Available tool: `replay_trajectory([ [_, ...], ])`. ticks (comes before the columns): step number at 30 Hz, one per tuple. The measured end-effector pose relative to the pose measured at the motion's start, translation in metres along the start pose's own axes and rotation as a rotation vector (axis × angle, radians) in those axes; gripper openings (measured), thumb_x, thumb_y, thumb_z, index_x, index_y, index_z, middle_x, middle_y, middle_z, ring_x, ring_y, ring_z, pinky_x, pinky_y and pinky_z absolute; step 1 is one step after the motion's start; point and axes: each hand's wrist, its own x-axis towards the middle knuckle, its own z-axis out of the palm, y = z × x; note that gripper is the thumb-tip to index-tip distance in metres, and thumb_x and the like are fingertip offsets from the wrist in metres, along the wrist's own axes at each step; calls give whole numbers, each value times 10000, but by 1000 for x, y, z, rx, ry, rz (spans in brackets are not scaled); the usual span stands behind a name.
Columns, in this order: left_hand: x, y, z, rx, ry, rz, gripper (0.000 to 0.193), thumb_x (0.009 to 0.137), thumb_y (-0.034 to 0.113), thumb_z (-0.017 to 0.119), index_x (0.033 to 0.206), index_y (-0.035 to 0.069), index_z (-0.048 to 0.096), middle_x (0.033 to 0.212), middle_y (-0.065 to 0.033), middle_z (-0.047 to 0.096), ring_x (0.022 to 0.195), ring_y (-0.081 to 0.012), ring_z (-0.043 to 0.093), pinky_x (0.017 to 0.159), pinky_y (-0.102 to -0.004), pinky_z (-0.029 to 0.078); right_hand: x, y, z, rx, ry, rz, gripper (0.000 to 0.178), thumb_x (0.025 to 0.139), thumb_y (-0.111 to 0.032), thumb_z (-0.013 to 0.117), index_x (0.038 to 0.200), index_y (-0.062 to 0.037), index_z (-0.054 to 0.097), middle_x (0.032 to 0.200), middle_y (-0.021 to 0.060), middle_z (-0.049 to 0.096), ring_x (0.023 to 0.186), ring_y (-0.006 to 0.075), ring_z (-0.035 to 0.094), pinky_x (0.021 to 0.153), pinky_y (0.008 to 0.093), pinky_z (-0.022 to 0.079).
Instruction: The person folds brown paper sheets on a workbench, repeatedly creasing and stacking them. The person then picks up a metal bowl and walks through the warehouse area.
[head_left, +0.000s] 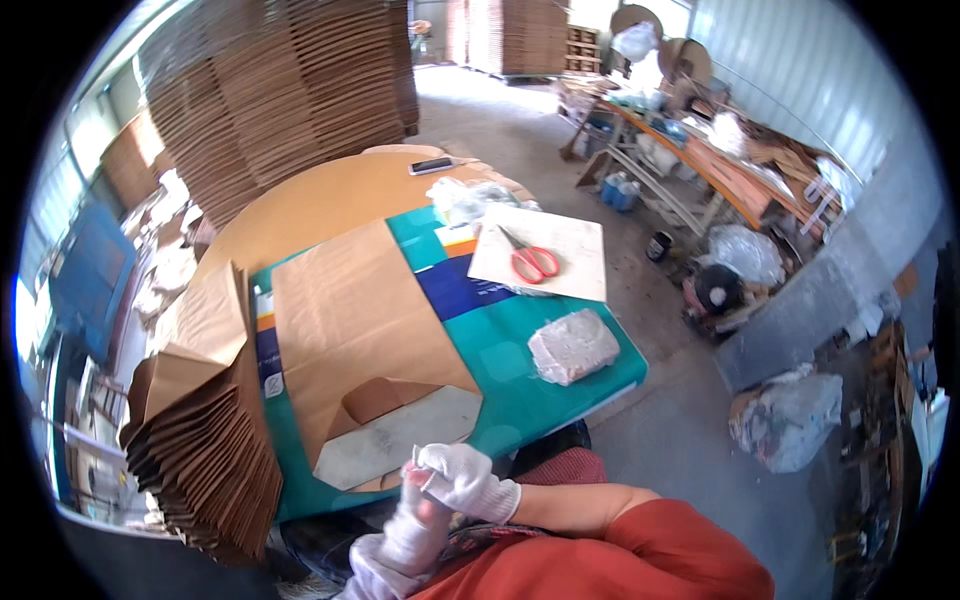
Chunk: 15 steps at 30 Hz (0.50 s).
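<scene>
My right hand [464,480], in a white knit glove, is closed and pressed against my left hand [424,505] just off the table's front edge. The left fingers point up and are partly covered by the right ones; pale sleeve or glove cloth covers the left wrist. A small greyish strip shows between the hands, too small to name. Beyond them a brown paper bag [360,290] lies flat, its near end folded open around a grey-white hexagonal board [405,435]. Left of it, a thick fanned stack of brown paper bags [210,470] leans at the table's side.
Red-handled scissors [535,263] rest on a cream board [578,235]. A plastic-wrapped white block [575,347] sits on the green table cover [500,345]. Farther back are a phone [431,166], tall cardboard stacks [290,90] and a cluttered bench [690,155].
</scene>
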Motion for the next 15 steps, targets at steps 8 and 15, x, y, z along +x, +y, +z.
replay_trajectory([
  [8,-2,-11,38,19,-172,-135,1071,807,697,572,1505,9,139,1519,-125,274,1427,-274,232,1181,-384,142,-9,2,-62,-302,194,-121,279,889,-261,625,687,-73,583,636,135,558,586,345,571,519,407,429],
  [15,-13,-11,34,178,-156,-11,1123,767,715,603,1482,-44,188,1524,-153,271,1413,-276,265,1176,-380,157,4,-18,-75,-397,338,-242,220,830,-199,703,682,-82,592,582,112,549,526,321,550,495,382,436],
])
